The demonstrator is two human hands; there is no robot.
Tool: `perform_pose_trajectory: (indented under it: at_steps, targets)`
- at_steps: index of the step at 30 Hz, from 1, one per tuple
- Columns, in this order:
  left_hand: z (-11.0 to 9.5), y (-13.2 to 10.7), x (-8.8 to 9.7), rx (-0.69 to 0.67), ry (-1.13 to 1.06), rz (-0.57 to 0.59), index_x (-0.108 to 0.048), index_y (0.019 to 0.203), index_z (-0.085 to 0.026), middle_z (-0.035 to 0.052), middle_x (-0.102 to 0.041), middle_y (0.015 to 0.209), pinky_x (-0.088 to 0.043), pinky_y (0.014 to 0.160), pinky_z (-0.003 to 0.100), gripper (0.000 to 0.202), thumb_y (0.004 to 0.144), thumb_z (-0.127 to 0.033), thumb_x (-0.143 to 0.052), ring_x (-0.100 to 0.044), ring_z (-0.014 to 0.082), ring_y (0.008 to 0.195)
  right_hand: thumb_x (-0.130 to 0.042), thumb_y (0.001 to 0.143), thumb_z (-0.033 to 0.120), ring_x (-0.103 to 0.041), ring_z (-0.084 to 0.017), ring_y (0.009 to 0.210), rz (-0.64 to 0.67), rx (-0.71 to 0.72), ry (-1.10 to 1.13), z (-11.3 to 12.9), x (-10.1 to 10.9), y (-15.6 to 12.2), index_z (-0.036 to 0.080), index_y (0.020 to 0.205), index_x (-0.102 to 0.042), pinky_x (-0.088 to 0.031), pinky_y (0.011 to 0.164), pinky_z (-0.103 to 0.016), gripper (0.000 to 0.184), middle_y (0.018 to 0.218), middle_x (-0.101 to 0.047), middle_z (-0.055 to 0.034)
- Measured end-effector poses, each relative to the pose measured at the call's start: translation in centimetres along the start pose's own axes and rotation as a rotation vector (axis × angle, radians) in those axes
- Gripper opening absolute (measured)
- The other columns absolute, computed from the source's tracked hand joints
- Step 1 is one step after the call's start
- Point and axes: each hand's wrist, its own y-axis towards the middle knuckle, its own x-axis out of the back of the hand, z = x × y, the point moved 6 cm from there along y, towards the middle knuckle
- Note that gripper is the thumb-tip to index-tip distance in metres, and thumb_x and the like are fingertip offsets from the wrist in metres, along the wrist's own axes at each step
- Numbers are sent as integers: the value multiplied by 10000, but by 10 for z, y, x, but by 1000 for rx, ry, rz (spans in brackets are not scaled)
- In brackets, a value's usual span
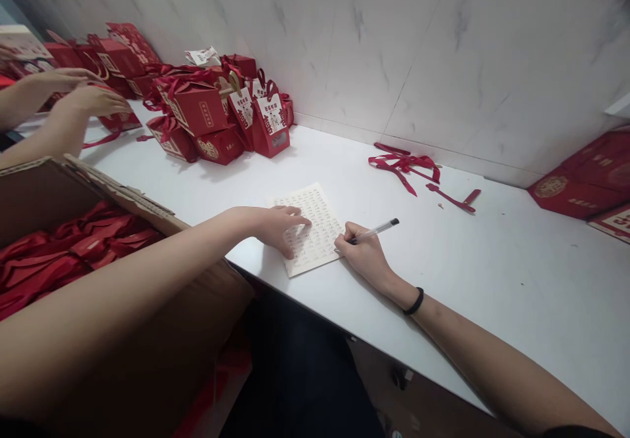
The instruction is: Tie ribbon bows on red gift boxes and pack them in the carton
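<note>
A cream sheet of paper [315, 215] covered in rows of small print lies on the white table [516, 280] near its front edge. My left hand [278, 226] rests flat on the sheet's left part, fingers spread. My right hand [363, 251] is closed around a pen [381, 229] with a white barrel and black cap end, its tip touching the sheet's right edge. A black band circles my right wrist.
Red gift boxes [216, 119] with ribbons are piled at the back left by the marble wall. Another person's hands [81, 96] work at the far left. Loose red ribbons [408, 165] lie at the back. Flat red boxes [585, 182] sit right. A cardboard carton [73, 188] of red ribbons stands left.
</note>
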Motion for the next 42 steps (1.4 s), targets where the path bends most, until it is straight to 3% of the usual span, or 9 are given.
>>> perform_pose_trajectory:
  at_steps: [7, 12, 21, 27, 30, 33, 36, 39, 42]
  targets:
    - [0, -1, 1, 18, -12, 16, -239, 1367, -334, 71, -147, 1476, -256, 1033, 437, 868, 607, -511, -619, -173, 305, 1328, -477, 670, 155, -251, -87, 488, -1, 13, 12, 0, 0, 1, 189, 534, -271, -205, 454, -227, 248, 503, -276, 69]
    - [-1, -3, 0, 24, -16, 32, -225, 1373, -332, 81, -113, 1483, -240, 1037, 457, 887, 605, -535, -620, -148, 306, 1338, -559, 698, 235, -254, -69, 418, -153, -143, 297, -15, 12, 7, 196, 534, -294, -200, 407, -206, 315, 429, -315, 82]
    - [-4, -9, 2, 9, -34, 8, -281, 1351, -322, 88, -193, 1462, -271, 1024, 464, 877, 581, -501, -660, -204, 307, 1326, -751, 587, 521, -252, -34, 341, 41, -330, 616, -38, 18, 24, 179, 629, -446, -131, 295, -136, 460, 433, -388, 76]
    - [-6, -13, 1, -7, -32, -17, -317, 1338, -297, 110, -258, 1431, -321, 981, 493, 854, 583, -495, -664, -249, 335, 1303, -794, 500, 485, -347, -44, 379, -299, -314, 526, -66, 77, 40, 176, 825, -615, -247, 289, -136, 483, 578, -530, 22]
    - [-5, -13, -2, -7, -33, -20, -304, 1345, -303, 104, -258, 1432, -320, 979, 502, 865, 583, -505, -660, -251, 342, 1301, -786, 522, 432, -382, -54, 397, -382, -399, 538, -80, 97, 40, 155, 748, -659, -283, 256, -145, 379, 692, -574, -29]
    - [-5, -12, -3, -15, -31, -21, -292, 1350, -306, 99, -253, 1433, -314, 981, 509, 868, 589, -520, -650, -241, 343, 1304, -766, 509, 356, -595, -180, 670, -370, -474, 732, -92, 100, 43, 169, 685, -654, -484, 387, -158, 281, 866, -617, -93]
    - [-5, -13, -4, -5, -29, -16, -287, 1349, -311, 93, -252, 1432, -316, 978, 516, 870, 588, -529, -648, -226, 349, 1309, -782, 429, 240, -621, -221, 816, -310, -518, 805, -102, 96, 46, 213, 819, -647, -559, 579, -163, 413, 899, -635, -87]
    - [-6, -13, -4, -16, -28, -16, -301, 1343, -310, 95, -263, 1424, -313, 982, 510, 860, 590, -542, -643, -221, 350, 1310, -797, 368, 134, -634, -195, 685, -247, -466, 726, -104, 91, 47, 326, 1035, -561, -541, 467, -151, 733, 821, -649, -34]
    - [-5, -13, -6, -30, -38, -14, -282, 1357, -297, 119, -229, 1440, -279, 998, 522, 881, 594, -562, -632, -205, 351, 1316, -771, 358, 150, -647, -233, 692, -191, -436, 678, -95, 83, 44, 312, 1013, -565, -549, 434, -191, 706, 835, -659, -55]
